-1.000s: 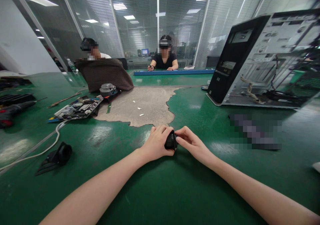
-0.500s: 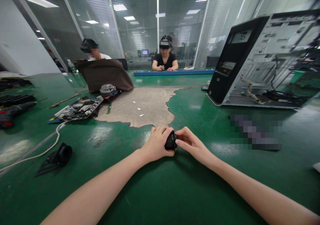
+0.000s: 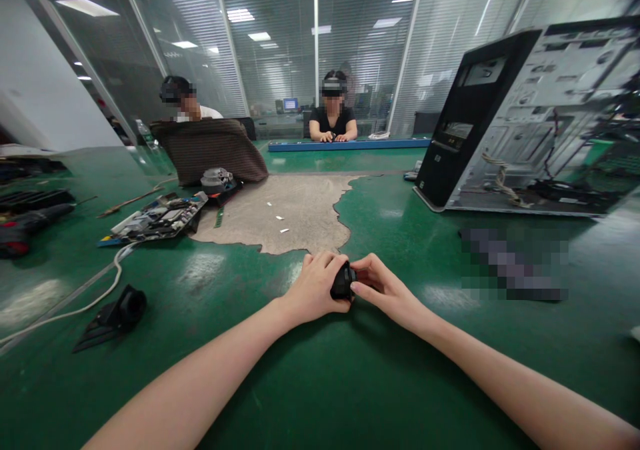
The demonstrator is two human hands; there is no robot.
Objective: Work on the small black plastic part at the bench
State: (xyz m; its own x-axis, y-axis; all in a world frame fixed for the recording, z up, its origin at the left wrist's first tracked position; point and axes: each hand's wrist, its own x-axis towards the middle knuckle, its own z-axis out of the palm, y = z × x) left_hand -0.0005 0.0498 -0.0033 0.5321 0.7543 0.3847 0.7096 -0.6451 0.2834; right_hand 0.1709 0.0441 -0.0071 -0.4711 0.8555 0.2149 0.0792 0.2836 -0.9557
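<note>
Low over the green tabletop, my left hand wraps round a small black part with a blocky body and a rounded right end. The thumb is underneath and the fingers lie over the top. From the other side, my right hand pinches that rounded end between thumb and fingertips. Much of the part is covered by the fingers, and its exact kind is unclear. A black bracket-like piece with a round opening lies to the left of my left forearm.
An open computer case stands at the right. To the left lie a circuit board assembly, a pale cable and a power drill. A bare worn patch spreads ahead. Two people sit across the table.
My hands stay almost in place on the black part, with only a slight shift at its right end. The view moves a little, and the facing person's hands have shifted.
</note>
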